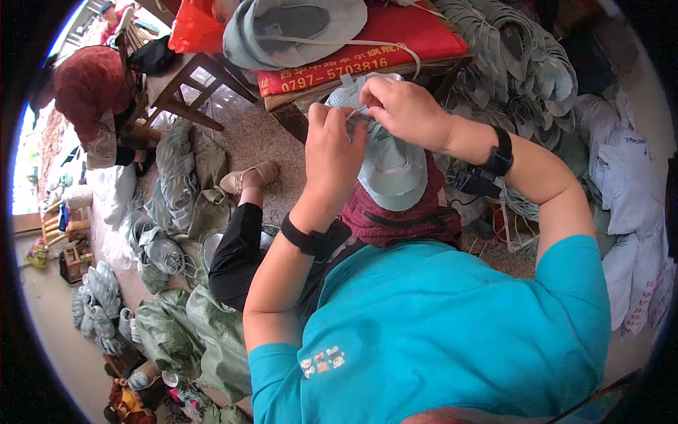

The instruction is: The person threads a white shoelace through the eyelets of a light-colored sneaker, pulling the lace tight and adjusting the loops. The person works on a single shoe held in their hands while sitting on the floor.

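Observation:
A pale grey-green mesh shoe upper (pixel 393 180) rests on my lap, its rounded end toward me and its far end up by the table edge. Over its far part, my left hand (pixel 335 141) is closed, thumb and fingers pinching a thin, grey, pointed piece (pixel 358 113); whether it is a needle or a hook, I cannot tell. Beside it my right hand (pixel 409 112) is closed too, thumb against forefinger near the tip of that piece. What lies between the right fingertips is too small to make out. The hands almost meet.
Just ahead, a wooden table (pixel 282 113) carries a red cloth (pixel 431 44) and a grey shoe upper with sole-shaped lining (pixel 300 28). Bundles of uppers (pixel 526 53) hang at right, by white sacks (pixel 621 177). Left are a wooden stool (pixel 187 88), another person's shod foot (pixel 249 178) and green sacks (pixel 212 339).

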`<state>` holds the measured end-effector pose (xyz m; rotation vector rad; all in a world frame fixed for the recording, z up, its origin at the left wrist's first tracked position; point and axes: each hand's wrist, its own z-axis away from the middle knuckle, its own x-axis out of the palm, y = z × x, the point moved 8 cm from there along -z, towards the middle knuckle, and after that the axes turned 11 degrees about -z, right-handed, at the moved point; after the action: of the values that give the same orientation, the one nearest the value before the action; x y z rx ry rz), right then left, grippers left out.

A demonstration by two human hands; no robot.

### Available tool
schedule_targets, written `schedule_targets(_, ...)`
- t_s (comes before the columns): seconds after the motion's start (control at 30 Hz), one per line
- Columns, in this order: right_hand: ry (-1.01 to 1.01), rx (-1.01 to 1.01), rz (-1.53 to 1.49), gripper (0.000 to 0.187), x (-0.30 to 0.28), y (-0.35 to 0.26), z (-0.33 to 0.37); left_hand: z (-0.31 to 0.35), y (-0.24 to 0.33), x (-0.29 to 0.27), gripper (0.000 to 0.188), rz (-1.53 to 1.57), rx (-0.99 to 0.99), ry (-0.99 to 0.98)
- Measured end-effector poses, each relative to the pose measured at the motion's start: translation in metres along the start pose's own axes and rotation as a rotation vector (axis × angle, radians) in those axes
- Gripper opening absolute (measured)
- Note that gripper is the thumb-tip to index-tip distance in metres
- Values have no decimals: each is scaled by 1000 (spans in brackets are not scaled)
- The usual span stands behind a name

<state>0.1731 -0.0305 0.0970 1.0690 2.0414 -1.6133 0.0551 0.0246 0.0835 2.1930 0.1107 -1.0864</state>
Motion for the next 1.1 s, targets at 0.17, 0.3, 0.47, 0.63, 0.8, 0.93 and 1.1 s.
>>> schedule_targets(0.17,-119,-71,8,16,-6,-11,-6,-10,7,-4,18,-110,33,-53)
schedule_targets(0.3,-155,-217,87,12,-5,-30,-3,-3,-3,-15,20,61,59,57)
schedule_targets(0.47,-162,-330,144,12,-2,-39,-16,11,-47,4,21,1171,-561,-80)
schedule_targets(0.63,-138,-775,-247,13,18,-184,16,29,-62,19,22,1266,-459,-104)
schedule_targets(0.8,-293,-831,-402,11,50,-206,41,17,-10,-11,17,349,-4,128)
schedule_targets(0.93,-340,-786,-452,13,58,-196,46,15,-9,-10,16,362,-106,63)
schedule_targets(1.1,-430,-710,-499,12,58,-190,51,4,2,-11,15,-102,149,138)
